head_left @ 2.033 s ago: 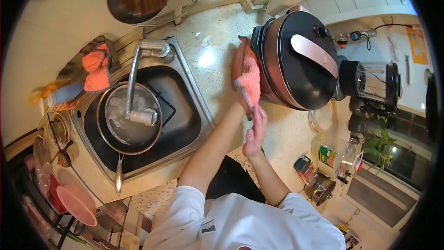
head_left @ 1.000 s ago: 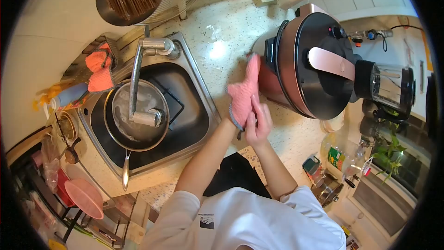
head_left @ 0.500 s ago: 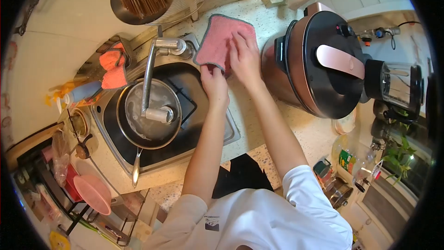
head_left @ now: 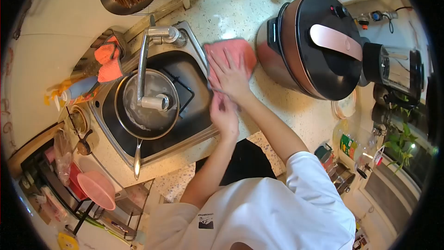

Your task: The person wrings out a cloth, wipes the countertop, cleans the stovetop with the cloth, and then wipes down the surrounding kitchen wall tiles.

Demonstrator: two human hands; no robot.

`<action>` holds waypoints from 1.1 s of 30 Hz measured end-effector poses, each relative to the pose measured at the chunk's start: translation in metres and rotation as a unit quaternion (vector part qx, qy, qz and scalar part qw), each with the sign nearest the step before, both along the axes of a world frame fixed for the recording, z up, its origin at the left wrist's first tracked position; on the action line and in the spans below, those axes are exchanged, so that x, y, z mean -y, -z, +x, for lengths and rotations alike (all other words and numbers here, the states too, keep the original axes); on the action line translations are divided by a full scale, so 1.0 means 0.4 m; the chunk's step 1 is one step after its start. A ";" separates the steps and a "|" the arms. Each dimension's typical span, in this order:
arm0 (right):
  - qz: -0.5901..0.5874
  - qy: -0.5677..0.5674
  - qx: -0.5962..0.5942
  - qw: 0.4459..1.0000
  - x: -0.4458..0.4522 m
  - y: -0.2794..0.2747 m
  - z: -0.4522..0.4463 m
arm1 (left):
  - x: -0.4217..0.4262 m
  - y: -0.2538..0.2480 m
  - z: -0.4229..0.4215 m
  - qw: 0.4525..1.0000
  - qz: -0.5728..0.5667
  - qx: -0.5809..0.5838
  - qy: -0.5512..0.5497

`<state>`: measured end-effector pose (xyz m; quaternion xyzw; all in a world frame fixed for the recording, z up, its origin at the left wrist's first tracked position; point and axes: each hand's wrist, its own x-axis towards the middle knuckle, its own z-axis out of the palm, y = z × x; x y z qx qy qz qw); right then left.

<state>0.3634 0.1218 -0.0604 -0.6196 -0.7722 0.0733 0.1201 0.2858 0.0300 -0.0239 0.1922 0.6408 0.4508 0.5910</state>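
Observation:
A pink cloth with a grey edge (head_left: 246, 52) lies on the speckled counter, between the sink and a large cooker. My right hand (head_left: 230, 78) rests flat on it, fingers spread, pressing it down. Just nearer to me, my left hand (head_left: 225, 115) is closed at the cloth's near corner, by the sink rim; its fingertips are partly hidden. In the dark sink (head_left: 196, 76) sits a frying pan (head_left: 134, 127) with cloudy liquid, under the metal faucet (head_left: 144, 69).
Close on the right stands the pink and black cooker (head_left: 319, 46), with a clear-walled appliance (head_left: 400, 78) beyond it. An orange cloth (head_left: 110, 60) hangs left of the sink, near a bottle (head_left: 81, 91). The pan's handle (head_left: 138, 159) juts over the front rim.
Both hands and the cloth have come nearer to my body along the counter. My right hand now lies flatter and more spread on the cloth. The view has shifted slightly.

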 end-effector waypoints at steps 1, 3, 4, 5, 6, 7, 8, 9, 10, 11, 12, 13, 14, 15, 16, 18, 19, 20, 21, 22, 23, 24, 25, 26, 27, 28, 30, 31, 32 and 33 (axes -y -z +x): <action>-0.008 0.006 0.006 1.000 0.061 -0.004 0.009 | 0.052 -0.013 0.007 1.000 -0.010 0.003 -0.004; -0.035 0.020 0.012 0.999 0.192 -0.019 0.023 | 0.192 0.006 0.003 0.995 -0.023 -0.077 0.053; -0.052 0.027 0.011 0.998 0.256 -0.026 0.030 | 0.256 0.013 -0.012 0.991 -0.011 -0.081 0.102; -0.063 0.034 0.020 0.997 0.321 -0.032 0.035 | 0.328 0.038 -0.017 0.995 -0.047 0.004 0.085; -0.074 0.041 0.028 0.996 0.382 -0.036 0.038 | 0.376 0.026 -0.021 0.994 -0.044 0.004 0.102; -0.087 0.046 0.036 0.995 0.410 -0.042 0.038 | 0.392 0.004 -0.023 0.992 -0.043 0.004 0.119; -0.086 0.050 0.025 0.995 0.410 -0.031 0.040 | 0.391 -0.003 -0.020 0.992 -0.009 -0.016 0.124; -0.085 0.054 0.014 0.995 0.398 -0.026 0.042 | 0.364 -0.036 -0.012 0.991 0.026 -0.036 0.128; -0.085 0.058 0.003 0.995 0.373 -0.036 0.041 | 0.340 -0.051 -0.004 0.988 0.059 -0.057 0.133; -0.068 0.046 0.008 0.997 0.318 -0.031 0.050 | 0.296 -0.041 -0.002 0.978 0.075 -0.099 0.167; -0.050 0.034 0.011 0.998 0.222 -0.030 0.058 | 0.232 -0.021 0.003 0.965 0.091 -0.142 0.199; -0.043 0.038 -0.028 0.998 0.129 0.000 0.060 | 0.151 0.002 0.025 0.975 0.121 -0.112 0.150; -0.036 0.041 -0.067 0.996 0.026 0.036 0.064 | 0.058 0.025 0.050 0.980 0.151 -0.081 0.099; 0.073 0.010 0.013 0.997 -0.080 0.097 0.076 | -0.046 0.023 0.056 0.952 0.157 -0.217 0.148; 0.062 0.025 0.036 0.997 -0.179 0.096 0.082 | -0.157 -0.009 0.057 0.960 0.149 -0.180 0.156; 0.042 0.048 0.064 0.996 -0.269 0.048 0.078 | -0.280 0.001 0.083 0.966 0.141 -0.167 0.142; 0.036 0.059 0.066 0.995 -0.289 0.027 0.070 | -0.315 0.024 0.094 0.963 0.144 -0.194 0.123; 0.032 0.074 0.069 0.994 -0.293 0.019 0.065 | -0.326 0.036 0.096 0.958 0.149 -0.222 0.109; 0.034 0.060 0.087 0.994 -0.260 0.045 0.065 | -0.292 0.039 0.090 0.953 0.137 -0.237 0.129; 0.039 0.047 0.107 0.992 -0.210 0.093 0.068 | -0.235 0.034 0.080 0.948 0.129 -0.250 0.149; 0.045 0.033 0.127 0.990 -0.166 0.108 0.072 | -0.176 0.019 0.066 0.942 0.122 -0.263 0.168; 0.001 0.038 0.010 0.999 -0.095 0.077 0.075 | -0.098 -0.017 0.054 0.933 0.064 -0.287 0.208; -0.045 0.044 -0.107 0.992 0.006 0.041 0.070 | -0.017 -0.013 0.043 0.939 0.092 -0.257 0.208; -0.049 0.058 -0.064 0.995 0.092 0.013 0.060 | 0.066 0.016 0.028 0.944 0.120 -0.228 0.207; -0.050 0.073 -0.020 0.996 0.161 -0.008 0.054 | 0.150 0.040 0.006 0.954 0.086 -0.188 0.216; -0.032 0.076 0.004 0.997 0.224 -0.017 0.059 | 0.226 0.054 -0.015 0.962 0.052 -0.147 0.225; -0.048 0.092 -0.002 0.995 0.363 -0.030 0.052 | 0.349 0.035 -0.055 0.961 0.031 -0.103 0.256; -0.070 0.107 -0.030 0.991 0.411 -0.032 0.048 | 0.373 0.032 -0.066 0.959 0.029 -0.080 0.272; -0.094 0.123 -0.058 0.986 0.456 -0.030 0.043 | 0.391 0.025 -0.077 0.962 -0.013 -0.053 0.266; -0.072 0.119 -0.090 0.986 0.503 -0.014 0.037 | 0.412 0.013 -0.091 0.964 -0.057 -0.028 0.260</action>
